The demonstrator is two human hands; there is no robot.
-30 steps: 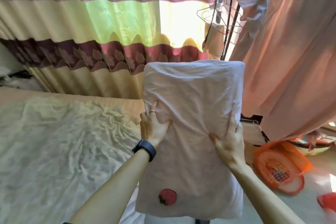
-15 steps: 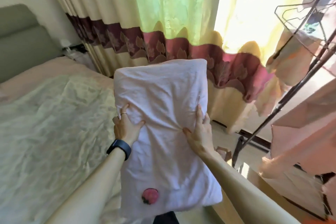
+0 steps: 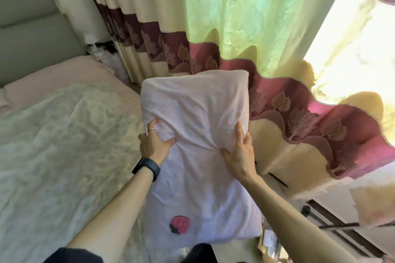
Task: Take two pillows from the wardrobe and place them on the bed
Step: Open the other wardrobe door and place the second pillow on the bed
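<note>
At the far left a grey padded headboard (image 3: pixel 32 34) stood against the wall, and below it the bed (image 3: pixel 53 156) stretched out under a pale, rumpled cover, with a pink sheet showing at its head end. The left hand (image 3: pixel 154 145), with a ring on one finger and a dark watch (image 3: pixel 146 169) on its wrist, gripped the left edge of a white pillow (image 3: pixel 198 156); its fingers (image 3: pixel 152 124) were curled into the fabric with the thumb pressed on the front. The pillow was held up in the air in front of the person, standing on end beside the bed's right edge and not lying on it, with a small pink patch (image 3: pixel 179 224) near its lower end. The right hand (image 3: pixel 240 156) clasped the pillow's right edge in the same way, fingers pinching the cloth. Behind and to the right hung a curtain (image 3: pixel 245 28) banded in cream, maroon and green, bright with daylight at the far right.
</note>
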